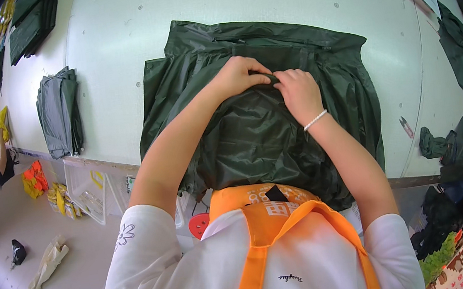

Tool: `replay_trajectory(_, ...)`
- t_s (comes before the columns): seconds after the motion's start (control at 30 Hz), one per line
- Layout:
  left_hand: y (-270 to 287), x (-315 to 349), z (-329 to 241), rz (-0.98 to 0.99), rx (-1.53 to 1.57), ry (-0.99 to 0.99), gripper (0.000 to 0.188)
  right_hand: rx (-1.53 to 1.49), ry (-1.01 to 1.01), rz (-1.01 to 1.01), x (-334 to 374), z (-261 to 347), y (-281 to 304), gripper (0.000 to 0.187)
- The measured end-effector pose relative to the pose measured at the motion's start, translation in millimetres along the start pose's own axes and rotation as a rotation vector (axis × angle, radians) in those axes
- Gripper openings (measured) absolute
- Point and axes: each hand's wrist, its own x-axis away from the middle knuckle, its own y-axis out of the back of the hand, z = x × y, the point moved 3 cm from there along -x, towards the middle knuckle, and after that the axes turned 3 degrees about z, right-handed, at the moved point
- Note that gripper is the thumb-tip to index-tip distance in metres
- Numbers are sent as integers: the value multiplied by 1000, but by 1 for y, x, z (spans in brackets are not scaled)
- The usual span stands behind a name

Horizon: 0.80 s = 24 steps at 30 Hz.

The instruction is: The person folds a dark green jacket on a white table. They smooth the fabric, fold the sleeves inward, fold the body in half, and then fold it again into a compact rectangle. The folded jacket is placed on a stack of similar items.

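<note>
The left hand (238, 76) and right hand (298, 89) met fingertip to fingertip, pinching a fold of the dark green raincoat (264, 122) spread on the pale surface (112, 55), which probably wanted even, taut tension.

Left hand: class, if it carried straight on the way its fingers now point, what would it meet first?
Probably the right hand: the left hand points rightward across the dark green garment, fingertips nearly touching it at a fold.
</note>
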Motion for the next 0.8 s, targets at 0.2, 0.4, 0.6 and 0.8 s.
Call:
replay_trajectory(0.2, -18, 18, -37, -301, -699, -433, 21, -381, -294, 296, -38, -39, 1, 23)
replay_trajectory(0.4, -9, 4, -16, -266, -534, -332, 20, 260, 128, -196, -20, 9, 11, 12)
replay_trajectory(0.6, 19, -28, -20, -279, -306, -187, 22, -51, -33, -122, -45, -30, 3, 9)
replay_trajectory(0.8, 19, -36, -17, -302, -456, -274, 21, 97, 15, -239, -57, -27, 9, 12)
